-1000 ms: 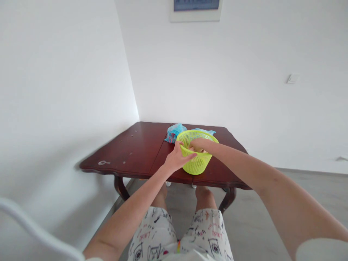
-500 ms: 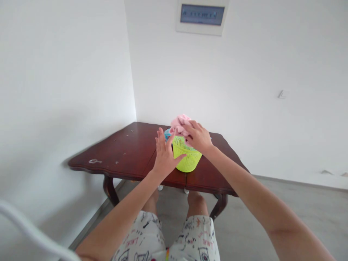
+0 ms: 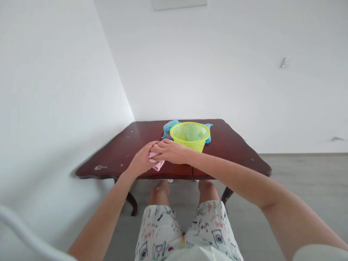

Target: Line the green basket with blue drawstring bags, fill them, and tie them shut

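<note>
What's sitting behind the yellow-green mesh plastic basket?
Crumpled, translucent blue plastic shows past the basket's left and right edges, on the dark red table. The basket covers the middle, so whether it's one piece or two can't be seen.

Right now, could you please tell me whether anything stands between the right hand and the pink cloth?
Nothing visible does: the right hand touches the pink cloth directly, as does the left hand. The lime basket stands farther back, to the right, out of the way.

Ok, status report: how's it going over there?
Left hand and right hand on pink cloth. Cloth bunched between them. Yellow-green basket beyond right hand, not blocking.
</note>
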Available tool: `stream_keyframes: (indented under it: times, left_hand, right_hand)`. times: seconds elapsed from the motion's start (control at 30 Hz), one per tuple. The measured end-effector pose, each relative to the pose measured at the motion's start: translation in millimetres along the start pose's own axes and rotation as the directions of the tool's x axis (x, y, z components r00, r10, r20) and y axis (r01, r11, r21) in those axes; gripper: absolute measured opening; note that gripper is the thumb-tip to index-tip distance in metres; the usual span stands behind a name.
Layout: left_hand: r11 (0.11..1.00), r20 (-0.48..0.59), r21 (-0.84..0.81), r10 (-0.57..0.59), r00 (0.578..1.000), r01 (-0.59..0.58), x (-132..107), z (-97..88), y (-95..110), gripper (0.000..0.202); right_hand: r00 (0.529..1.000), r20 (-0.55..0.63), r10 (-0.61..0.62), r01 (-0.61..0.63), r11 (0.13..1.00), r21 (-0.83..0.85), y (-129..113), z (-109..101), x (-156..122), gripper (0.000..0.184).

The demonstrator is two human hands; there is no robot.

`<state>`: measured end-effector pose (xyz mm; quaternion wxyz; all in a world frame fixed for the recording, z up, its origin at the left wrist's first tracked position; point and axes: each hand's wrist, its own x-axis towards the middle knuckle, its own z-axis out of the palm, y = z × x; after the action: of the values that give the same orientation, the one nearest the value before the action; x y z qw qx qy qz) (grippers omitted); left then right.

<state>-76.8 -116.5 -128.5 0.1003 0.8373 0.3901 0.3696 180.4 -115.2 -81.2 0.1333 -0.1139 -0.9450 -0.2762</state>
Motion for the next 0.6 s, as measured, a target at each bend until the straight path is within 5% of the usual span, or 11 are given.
stream_keyframes:
  times: [0.13,0.3,0.37,0.43,0.53,0.6]
  left_hand:
    - [0.997,-0.016,-0.016,-0.082,0.997,0.081,11,19.5,-39,0.068]
    - [0.929,-0.322,0.27,-0.16,0.933,0.253,22,20.4,-92,0.06]
    - [0.863,-0.369,0.37,-0.205,0.907,0.346,26,25.4,-113,0.063]
    - [0.798,-0.338,0.449,-0.265,0.903,0.402,29,37.6,-134,0.069]
    - [0.742,-0.167,0.523,-0.394,0.904,0.42,32,65.4,-166,0.078]
    - [0.748,-0.079,0.52,-0.439,0.895,0.413,30,83.2,-187,0.083]
  right_hand:
    - [0.99,-0.058,0.126,-0.122,0.99,0.065,-1,-3,-29,0.049]
    - [0.904,-0.312,0.294,-0.261,0.955,0.143,-6,-53,-104,0.052]
    - [0.81,-0.444,0.384,-0.358,0.922,0.145,0,-64,-141,0.055]
    - [0.667,-0.535,0.518,-0.51,0.841,0.179,11,-62,-177,0.051]
    - [0.419,-0.585,0.694,-0.668,0.672,0.319,30,-38,-223,0.028]
    - [0.299,-0.565,0.769,-0.72,0.57,0.395,42,-10,-246,0.018]
